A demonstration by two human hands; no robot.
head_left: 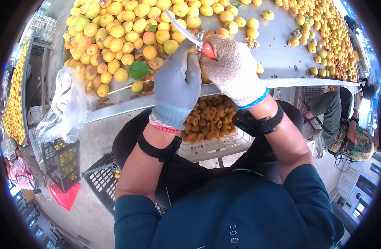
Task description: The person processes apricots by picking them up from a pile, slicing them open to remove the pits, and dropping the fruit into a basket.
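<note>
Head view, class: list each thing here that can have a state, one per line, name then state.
left hand: gloved in grey, closed around a fruit that is mostly hidden
right hand: gloved in white, gripping the knife
knife: blade out, pointing up and left
white crate: holds cut fruit halves
whole fruit: heaped on the table, uncut
plastic bag: crumpled, hanging at the table edge

A metal table (277,50) carries heaped yellow fruit (116,29) and scattered pits (252,41).
</note>
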